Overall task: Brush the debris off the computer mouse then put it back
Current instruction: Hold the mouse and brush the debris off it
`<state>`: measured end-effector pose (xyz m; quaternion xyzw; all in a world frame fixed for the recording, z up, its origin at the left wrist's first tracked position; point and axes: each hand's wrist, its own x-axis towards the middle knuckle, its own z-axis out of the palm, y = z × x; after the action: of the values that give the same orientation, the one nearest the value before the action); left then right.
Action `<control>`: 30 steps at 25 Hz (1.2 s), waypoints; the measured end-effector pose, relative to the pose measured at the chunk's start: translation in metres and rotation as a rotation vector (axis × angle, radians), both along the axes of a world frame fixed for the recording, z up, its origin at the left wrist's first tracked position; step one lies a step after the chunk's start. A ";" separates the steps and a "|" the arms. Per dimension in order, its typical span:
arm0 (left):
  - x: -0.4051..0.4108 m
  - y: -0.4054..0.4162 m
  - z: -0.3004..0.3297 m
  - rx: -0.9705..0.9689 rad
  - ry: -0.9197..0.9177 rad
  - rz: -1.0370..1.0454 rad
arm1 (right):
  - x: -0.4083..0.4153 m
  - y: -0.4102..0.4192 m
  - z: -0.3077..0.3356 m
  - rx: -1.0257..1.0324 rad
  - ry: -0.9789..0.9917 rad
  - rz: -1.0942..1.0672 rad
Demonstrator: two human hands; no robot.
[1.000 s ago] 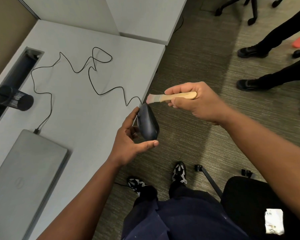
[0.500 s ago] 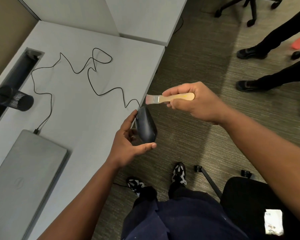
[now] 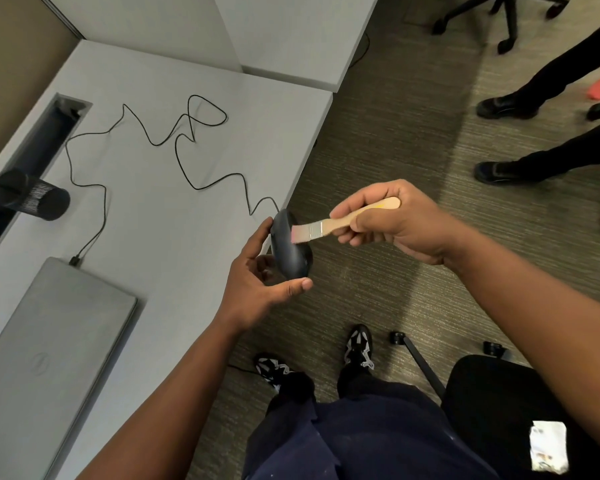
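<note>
My left hand (image 3: 257, 289) holds a black wired computer mouse (image 3: 290, 251) on its edge, just past the desk's right edge, with the thumb under it and the fingers behind. My right hand (image 3: 392, 223) grips the wooden handle of a small brush (image 3: 340, 225). The pale bristles lie against the upper face of the mouse. The mouse's black cable (image 3: 187, 143) winds back across the grey desk (image 3: 160, 244) to the laptop.
A shut grey laptop (image 3: 45, 341) lies at the desk's near left. A black mesh cup (image 3: 32, 199) lies tipped by the cable slot. A black chair (image 3: 506, 410) stands at my right. Another person's legs (image 3: 551, 98) and a second chair base are on the carpet beyond.
The brush has dropped from above the mouse's top end onto its face. My left hand has kept the mouse in about the same place.
</note>
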<state>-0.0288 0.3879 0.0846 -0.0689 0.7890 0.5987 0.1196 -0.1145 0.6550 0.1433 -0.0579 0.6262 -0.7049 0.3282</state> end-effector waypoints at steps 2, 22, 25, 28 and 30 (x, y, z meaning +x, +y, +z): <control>-0.001 0.000 -0.001 0.029 -0.001 0.032 | 0.002 0.004 -0.005 -0.040 -0.058 0.026; -0.005 0.000 -0.006 0.291 -0.117 0.126 | 0.016 0.011 -0.013 0.038 0.005 0.145; -0.005 0.000 -0.004 0.322 -0.121 0.124 | 0.017 0.012 -0.015 0.108 0.033 0.160; -0.005 0.001 -0.001 0.352 -0.124 0.127 | 0.017 0.011 -0.019 0.203 0.114 0.231; -0.006 0.003 0.000 0.377 -0.126 0.121 | 0.017 0.012 -0.019 0.211 0.119 0.211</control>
<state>-0.0344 0.3907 0.0850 -0.1296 0.6484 0.7364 0.1433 -0.0971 0.6667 0.1240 -0.1301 0.7054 -0.5923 0.3669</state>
